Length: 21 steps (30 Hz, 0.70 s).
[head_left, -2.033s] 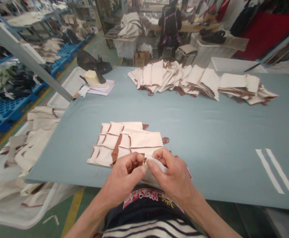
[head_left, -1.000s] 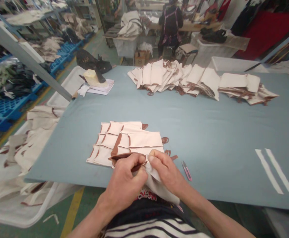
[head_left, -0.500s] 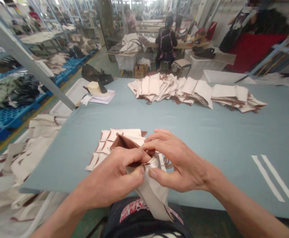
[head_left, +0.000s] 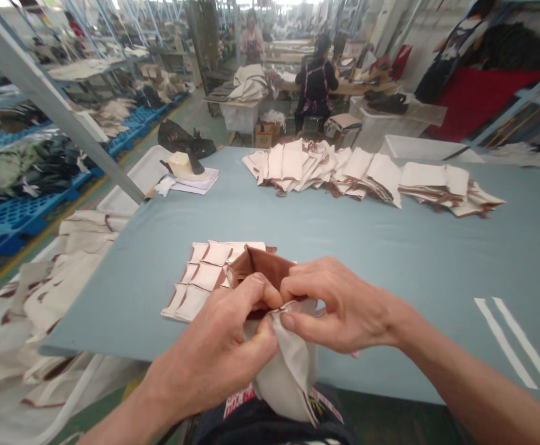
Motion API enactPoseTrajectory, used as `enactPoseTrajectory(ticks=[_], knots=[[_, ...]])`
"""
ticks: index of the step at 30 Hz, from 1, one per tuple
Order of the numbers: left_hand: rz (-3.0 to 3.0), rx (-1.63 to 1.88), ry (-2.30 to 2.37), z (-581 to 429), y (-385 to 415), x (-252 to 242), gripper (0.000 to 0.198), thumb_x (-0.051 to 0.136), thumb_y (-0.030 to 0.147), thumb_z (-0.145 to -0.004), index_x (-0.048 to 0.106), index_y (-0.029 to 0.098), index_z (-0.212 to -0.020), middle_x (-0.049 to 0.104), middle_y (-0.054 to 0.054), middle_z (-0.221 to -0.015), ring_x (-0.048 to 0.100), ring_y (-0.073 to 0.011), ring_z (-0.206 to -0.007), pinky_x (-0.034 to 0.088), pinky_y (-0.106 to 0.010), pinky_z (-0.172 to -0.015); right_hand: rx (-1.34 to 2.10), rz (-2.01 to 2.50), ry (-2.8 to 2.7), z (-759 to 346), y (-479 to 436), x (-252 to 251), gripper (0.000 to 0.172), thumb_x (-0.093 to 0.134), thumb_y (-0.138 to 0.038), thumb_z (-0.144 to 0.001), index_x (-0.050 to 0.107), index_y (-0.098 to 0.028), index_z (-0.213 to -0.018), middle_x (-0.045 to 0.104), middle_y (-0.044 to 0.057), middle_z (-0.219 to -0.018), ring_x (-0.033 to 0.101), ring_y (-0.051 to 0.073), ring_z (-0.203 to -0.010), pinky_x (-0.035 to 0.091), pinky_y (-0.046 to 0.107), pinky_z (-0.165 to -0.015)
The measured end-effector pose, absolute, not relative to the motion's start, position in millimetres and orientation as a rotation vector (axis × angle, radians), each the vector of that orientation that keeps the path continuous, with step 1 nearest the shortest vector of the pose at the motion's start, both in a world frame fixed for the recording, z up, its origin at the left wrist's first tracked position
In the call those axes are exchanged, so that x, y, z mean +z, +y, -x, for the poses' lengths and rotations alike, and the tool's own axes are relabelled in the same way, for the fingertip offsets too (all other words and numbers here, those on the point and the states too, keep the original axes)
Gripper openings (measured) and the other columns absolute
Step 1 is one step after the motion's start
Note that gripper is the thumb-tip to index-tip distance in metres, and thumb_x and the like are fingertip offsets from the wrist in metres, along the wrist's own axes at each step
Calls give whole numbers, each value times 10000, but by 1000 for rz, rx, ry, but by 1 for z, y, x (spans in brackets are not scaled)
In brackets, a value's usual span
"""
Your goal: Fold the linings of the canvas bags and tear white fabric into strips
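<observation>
A cream fabric pouch with a brown lining (head_left: 288, 364) is held up at the table's near edge, its mouth spread so the lining shows. My left hand (head_left: 232, 327) pinches the rim between thumb and fingers. Right beside it, my right hand (head_left: 334, 306) grips the same rim, thumb in front and fingers over the edge. The fingertips of both hands almost meet at the seam. Behind the pouch lie several cream pieces with brown edging (head_left: 200, 272), laid overlapping in rows on the blue-grey table (head_left: 158, 241).
Heaps of similar cream pieces (head_left: 320, 167) line the table's far side. Two white strips (head_left: 506, 340) lie at the right. A yellowish block (head_left: 181, 165) sits on papers at far left. White bins of fabric (head_left: 65, 296) stand left; a person (head_left: 315, 80) sits beyond.
The pouch's mouth has opened wider and shows more brown lining. My right hand's fingers have closed down onto the rim, and the view has shifted slightly.
</observation>
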<state>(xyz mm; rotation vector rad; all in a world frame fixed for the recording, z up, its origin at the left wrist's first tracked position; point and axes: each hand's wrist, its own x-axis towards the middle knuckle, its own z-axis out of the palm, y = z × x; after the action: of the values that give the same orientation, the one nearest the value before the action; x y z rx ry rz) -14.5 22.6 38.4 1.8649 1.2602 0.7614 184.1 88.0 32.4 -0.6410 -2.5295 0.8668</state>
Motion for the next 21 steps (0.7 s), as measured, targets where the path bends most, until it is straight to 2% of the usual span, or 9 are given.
enactPoseTrajectory(ticks=[9,14,21], knots=[[-2066,823,1243,16,24,24,251,486,12,-848,605,212,-940,710,36,-862,661,-117,-773,467,-224,-706,1498,814,-2227,-183,85,18,234,529,-273,-859,431,-209,-656,378,-62,-609,347,102,-567,265,240,-524],[-2423,993,1171,16,27,6,220,450,-8,-879,507,203,-900,617,6,-734,580,-140,-650,428,-253,-608,1432,1080,-1933,-173,68,6,152,511,-205,-764,467,-203,-618,387,-54,-568,338,102,-541,236,237,-491],[-2616,1157,852,25,28,-15,368,458,-2,-853,482,200,-1160,698,-40,-802,594,-163,-666,462,-281,-628,1912,884,-1600,-175,59,-2,150,563,-331,-727,539,-186,-697,422,-49,-596,327,103,-552,258,219,-489]])
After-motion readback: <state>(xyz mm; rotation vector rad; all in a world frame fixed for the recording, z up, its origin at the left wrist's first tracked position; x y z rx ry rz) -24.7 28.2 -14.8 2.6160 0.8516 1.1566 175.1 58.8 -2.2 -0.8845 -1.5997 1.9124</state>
